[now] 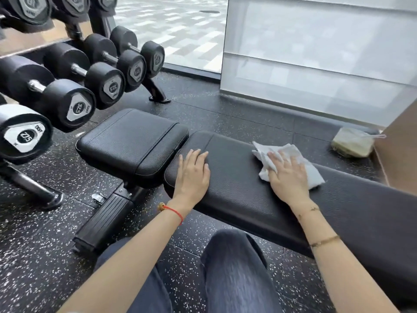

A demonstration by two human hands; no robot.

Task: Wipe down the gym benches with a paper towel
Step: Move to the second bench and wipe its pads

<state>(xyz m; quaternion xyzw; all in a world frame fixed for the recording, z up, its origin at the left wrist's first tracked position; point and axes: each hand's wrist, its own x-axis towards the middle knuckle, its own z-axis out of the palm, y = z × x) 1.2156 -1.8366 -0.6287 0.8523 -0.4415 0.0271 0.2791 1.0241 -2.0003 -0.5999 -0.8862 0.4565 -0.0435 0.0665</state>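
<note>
1. Fingers [278, 160] of the right hand [287, 175] spread nearly straight and flat on the paper towel [291, 154], pressing rather than pinching it; probably laid so to keep the whole sheet against the leather while wiping.
2. Paper towel crumpled, right of frame centre, lying on the long back pad [237, 186] of the bench, towards its far edge.
3. Left hand [193, 175] also flat, fingers straight and together, holding nothing, resting at the pad's left end; likely bracing the bench.
4. Seat pad [130, 141] just left of that, apart from both hands, seemingly not being wiped now.
5. Dumbbells [106, 84] racked at upper left.
6. Yellowish bundle [350, 143] on the speckled floor [45, 233] at the right edge.
</note>
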